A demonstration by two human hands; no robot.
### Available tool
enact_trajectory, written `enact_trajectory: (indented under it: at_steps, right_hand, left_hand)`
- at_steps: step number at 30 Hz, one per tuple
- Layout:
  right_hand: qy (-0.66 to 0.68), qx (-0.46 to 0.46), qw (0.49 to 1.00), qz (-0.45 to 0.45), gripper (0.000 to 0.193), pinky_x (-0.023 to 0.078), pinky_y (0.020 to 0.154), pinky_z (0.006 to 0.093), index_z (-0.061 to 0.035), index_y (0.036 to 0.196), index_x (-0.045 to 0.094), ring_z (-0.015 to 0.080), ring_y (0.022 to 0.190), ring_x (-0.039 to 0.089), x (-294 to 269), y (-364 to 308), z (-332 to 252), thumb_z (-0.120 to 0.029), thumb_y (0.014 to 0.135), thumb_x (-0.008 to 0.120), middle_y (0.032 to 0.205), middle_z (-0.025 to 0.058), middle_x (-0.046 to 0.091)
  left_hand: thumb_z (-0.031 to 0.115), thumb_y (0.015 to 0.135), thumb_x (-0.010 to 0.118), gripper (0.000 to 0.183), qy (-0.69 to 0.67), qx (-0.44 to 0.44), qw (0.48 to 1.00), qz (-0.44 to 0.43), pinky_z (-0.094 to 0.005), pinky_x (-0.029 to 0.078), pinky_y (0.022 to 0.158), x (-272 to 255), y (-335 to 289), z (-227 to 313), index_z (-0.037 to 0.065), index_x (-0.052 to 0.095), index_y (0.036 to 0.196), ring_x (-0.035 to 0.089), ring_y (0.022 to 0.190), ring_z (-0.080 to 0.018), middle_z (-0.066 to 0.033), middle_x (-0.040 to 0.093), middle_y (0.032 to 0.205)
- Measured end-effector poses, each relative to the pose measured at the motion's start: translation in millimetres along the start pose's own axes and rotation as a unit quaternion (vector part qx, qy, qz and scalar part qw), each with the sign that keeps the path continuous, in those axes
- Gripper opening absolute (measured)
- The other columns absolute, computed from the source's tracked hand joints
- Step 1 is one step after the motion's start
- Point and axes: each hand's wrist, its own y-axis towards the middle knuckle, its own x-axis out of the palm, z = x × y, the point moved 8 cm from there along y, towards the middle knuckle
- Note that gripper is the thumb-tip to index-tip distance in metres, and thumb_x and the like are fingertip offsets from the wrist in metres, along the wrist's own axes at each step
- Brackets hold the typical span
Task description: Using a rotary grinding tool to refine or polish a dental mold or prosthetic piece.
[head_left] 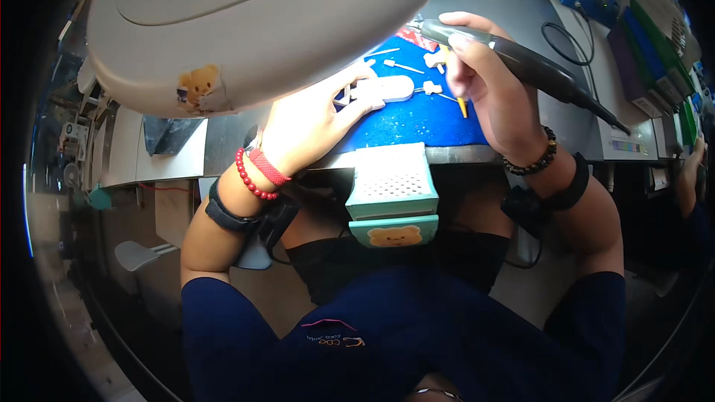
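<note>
Right hand (488, 85) grips black tool (521, 63)

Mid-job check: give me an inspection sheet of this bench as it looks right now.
Surface: blue mat on a grey bench.
Job's things: white plastic piece under the left hand; black corded hand tool in the right hand.
Clutter: small white parts and a yellow bit on the mat.
Hands: left presses the piece; right grips the tool.
Cables: black cord loop on the bench.
Surroundings: large pale lamp head above; teal fan box at the bench edge; coloured bins at right.
</note>
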Motion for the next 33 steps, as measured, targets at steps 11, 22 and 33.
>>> enact_trajectory:
  at_steps: [11,22,33]
  right_hand:
    - [-0.038,-0.025,0.998,0.040,0.019,0.029,0.051,0.0161,0.0014,0.106,0.057,-0.0011,0.053,0.034,-3,-4,-1,-0.009,0.091,0.057,0.060,-0.0079,0.042]
    - [-0.011,-0.017,0.993,0.120,0.018,0.027,0.051,0.0191,-0.0013,0.107,0.055,0.0017,0.052,0.032,-15,3,-3,-0.011,0.093,0.056,0.061,-0.0071,0.037]
    - [-0.064,-0.114,0.989,0.064,0.010,0.045,0.081,0.0307,-0.0033,0.094,0.058,0.0186,0.090,0.057,-23,3,10,-0.013,0.090,0.057,0.095,0.0098,0.057]
  left_hand:
    - [0.023,0.086,0.069,0.023,0.201,0.075,0.976,0.022,-0.0269,0.053,0.066,-16,-29,-11,0.007,0.068,0.103,0.066,0.074,-0.0163,-0.0083,0.069,0.096]
    - [0.015,0.080,0.070,0.023,0.135,0.144,0.979,-0.054,-0.0357,0.049,0.066,15,18,80,0.008,0.062,0.101,0.061,0.077,-0.0289,-0.0082,0.057,0.094]
    - [0.002,0.084,0.064,0.012,0.055,0.139,0.989,-0.010,-0.0365,0.047,0.070,38,22,68,0.002,0.059,0.096,0.057,0.079,-0.0308,-0.0142,0.056,0.091]
